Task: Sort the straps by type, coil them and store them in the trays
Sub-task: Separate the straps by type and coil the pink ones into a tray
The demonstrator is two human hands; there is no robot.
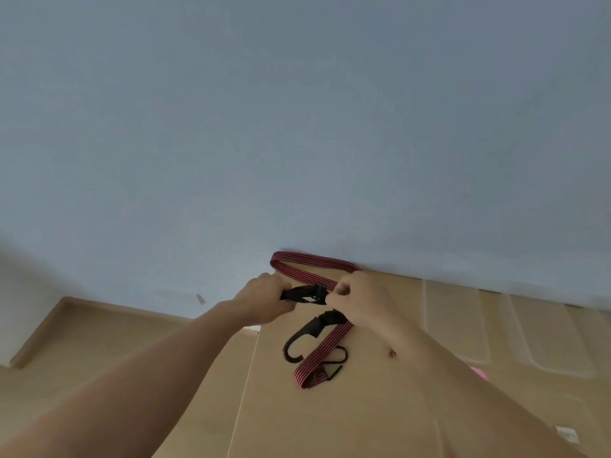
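Bungee strap [314,262], flat and striped red and black, is held up over the far edge of the surface, its upper loop lying against the wall. The left grip [264,299] is curled round the black hook [302,295] at one end. The right grip [360,302] pinches the strap where it meets that hook. A second black hook [297,342] hangs below the right grip, and striped webbing runs down from it to a folded end carrying a thin wire hook [340,358]. Whether this is one strap or two cannot be told.

Judgement: the step in hand is coiling, or freeing the hook end before coiling; storing has not begun. The next move likely calls for holding the hook end firm while the webbing is wound in even turns, keeping the loose hooks from snagging.

The surface [363,408] is light wood with a seam down its left part. Two translucent trays [456,319] stand at its right, near the wall, well apart from the strap. A pink object [479,373] shows past the right forearm. The wall [297,127] is plain pale blue-grey, and wood-toned floor [99,342] lies to the left.
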